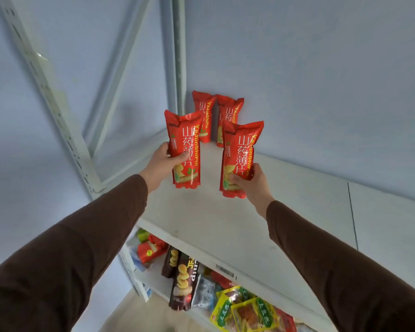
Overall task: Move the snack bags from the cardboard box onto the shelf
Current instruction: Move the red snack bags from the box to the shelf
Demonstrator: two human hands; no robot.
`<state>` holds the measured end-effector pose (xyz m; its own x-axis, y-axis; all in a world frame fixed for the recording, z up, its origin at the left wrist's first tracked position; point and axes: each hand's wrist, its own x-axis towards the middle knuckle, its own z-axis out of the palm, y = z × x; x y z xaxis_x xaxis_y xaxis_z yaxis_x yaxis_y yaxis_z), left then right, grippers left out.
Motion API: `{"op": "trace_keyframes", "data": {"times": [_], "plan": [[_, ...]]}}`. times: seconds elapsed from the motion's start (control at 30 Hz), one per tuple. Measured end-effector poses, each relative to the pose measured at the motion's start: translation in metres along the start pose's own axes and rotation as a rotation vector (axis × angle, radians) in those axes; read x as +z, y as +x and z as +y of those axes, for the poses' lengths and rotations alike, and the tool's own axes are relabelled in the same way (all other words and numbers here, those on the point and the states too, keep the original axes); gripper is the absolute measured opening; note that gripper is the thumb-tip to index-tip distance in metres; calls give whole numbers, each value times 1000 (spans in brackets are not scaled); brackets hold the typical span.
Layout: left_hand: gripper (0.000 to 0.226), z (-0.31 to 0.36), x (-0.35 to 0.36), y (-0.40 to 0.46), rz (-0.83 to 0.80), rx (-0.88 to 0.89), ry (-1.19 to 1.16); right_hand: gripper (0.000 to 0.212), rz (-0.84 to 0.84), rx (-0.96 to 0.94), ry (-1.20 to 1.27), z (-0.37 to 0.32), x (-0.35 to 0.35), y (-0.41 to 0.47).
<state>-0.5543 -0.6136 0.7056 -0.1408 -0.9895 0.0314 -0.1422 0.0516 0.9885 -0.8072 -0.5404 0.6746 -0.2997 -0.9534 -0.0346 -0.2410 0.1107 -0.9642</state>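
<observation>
Both arms in brown sleeves reach up toward the white shelf [225, 226].

Left hand [162, 164]: wrapped around the lower half of a tall red snack bag [186, 144], thumb across the front, fingers behind. Bag upright, its bottom edge above the shelf board; contact with the board cannot be told.

Right hand [252, 183]: gripping a 2nd red snack bag [241, 154] of the same print near its lower end, thumb on the front face. Bag upright with a slight lean; whether it touches the board is also unclear.

At the back corner of the shelf, 2 more red bags stand upright side by side against the pale wall: the back left bag [201, 109] next to the grey upright post [179, 56], the back right bag [229, 111] touching it. Both are partly hidden by the 2 held bags, which sit in front of them and apart from each other.

Lower shelf [153, 281], below the board: mixed packets, among them dark brown chip bags [182, 281], yellow-green packets [247, 307] and red packets [149, 251].
</observation>
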Motion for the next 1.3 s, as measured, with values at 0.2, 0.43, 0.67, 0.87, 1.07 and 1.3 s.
{"op": "trace_keyframes", "data": {"times": [0.2,0.43,0.67,0.87,1.07,1.3], "plan": [[65,-8,-17,117,-108,30,57,53,132,25,60,-11,46,85],[73,-20,-17,199,-196,23,57,51,211,9,9,-11,82,157],[79,-33,-13,247,-225,24,75,53,290,-3,-55,-6,100,201],[72,-35,-7,270,-255,37,85,60,295,-3,-81,-2,104,219],[76,-40,-11,279,-290,34,118,71,287,29,-80,5,106,224],[70,-43,-19,256,-218,38,177,67,356,4,-172,6,94,198]]}}
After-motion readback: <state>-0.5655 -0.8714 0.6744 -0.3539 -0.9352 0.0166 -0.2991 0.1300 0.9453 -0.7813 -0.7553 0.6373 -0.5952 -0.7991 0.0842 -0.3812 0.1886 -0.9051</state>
